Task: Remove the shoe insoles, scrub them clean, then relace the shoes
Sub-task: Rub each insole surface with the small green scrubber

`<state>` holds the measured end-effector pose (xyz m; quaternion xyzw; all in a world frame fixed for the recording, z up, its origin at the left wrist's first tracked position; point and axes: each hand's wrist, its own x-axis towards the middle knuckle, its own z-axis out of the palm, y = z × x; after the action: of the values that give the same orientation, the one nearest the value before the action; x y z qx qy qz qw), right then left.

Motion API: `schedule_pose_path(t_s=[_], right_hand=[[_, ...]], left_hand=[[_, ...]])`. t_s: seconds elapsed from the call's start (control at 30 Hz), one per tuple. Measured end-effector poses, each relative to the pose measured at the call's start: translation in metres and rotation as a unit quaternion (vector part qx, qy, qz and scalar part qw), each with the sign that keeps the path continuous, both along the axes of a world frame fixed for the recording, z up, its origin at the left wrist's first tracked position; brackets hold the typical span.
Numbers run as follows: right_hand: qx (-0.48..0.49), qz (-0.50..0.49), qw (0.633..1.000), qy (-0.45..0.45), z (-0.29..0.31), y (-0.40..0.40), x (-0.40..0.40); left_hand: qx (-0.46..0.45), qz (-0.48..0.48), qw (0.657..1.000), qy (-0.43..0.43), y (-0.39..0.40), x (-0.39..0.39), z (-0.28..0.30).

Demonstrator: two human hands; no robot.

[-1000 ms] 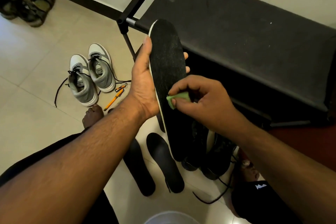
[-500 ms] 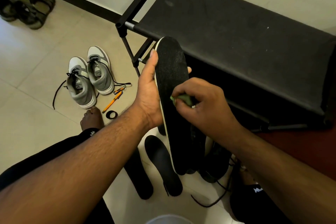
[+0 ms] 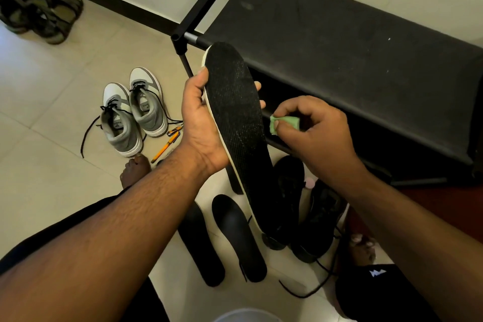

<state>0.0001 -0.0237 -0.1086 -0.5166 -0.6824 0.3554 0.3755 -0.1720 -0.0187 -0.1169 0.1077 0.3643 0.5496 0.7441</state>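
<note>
Left hand (image 3: 206,123) grips black insole (image 3: 236,123) upright; right hand (image 3: 313,133) pinches green scrub pad (image 3: 283,123), seemingly just off its edge. Support behind, scrub full length.

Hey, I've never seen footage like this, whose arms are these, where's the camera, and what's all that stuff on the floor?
The single view comes from a camera worn on a person's head, looking down at their own arms. The left hand grips a black insole upright. The right hand pinches a small green scrubbing pad just beside it, not touching. On the tiled floor lie two more insoles, grey sneakers with loose laces, black shoes, and an orange pen. A black bench stands behind.
</note>
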Motion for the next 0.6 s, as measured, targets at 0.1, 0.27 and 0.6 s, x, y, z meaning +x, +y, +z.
schedule_pose_path(t_s=[0.1, 0.27, 0.6], right_hand=[[0.069, 0.119, 0.99, -0.004, 0.008, -0.008, -0.003], [0.141, 0.222, 0.96, -0.098, -0.004, -0.016, -0.005], [0.138, 0.117, 0.971, -0.155, -0.01, 0.0, 0.007]], left_hand=[[0.004, -0.001, 1.0, -0.008, 0.001, -0.001, 0.0], [-0.01, -0.01, 1.0, -0.009, -0.001, 0.003, 0.002], [-0.063, -0.094, 0.994, -0.013, -0.007, 0.012, -0.003]])
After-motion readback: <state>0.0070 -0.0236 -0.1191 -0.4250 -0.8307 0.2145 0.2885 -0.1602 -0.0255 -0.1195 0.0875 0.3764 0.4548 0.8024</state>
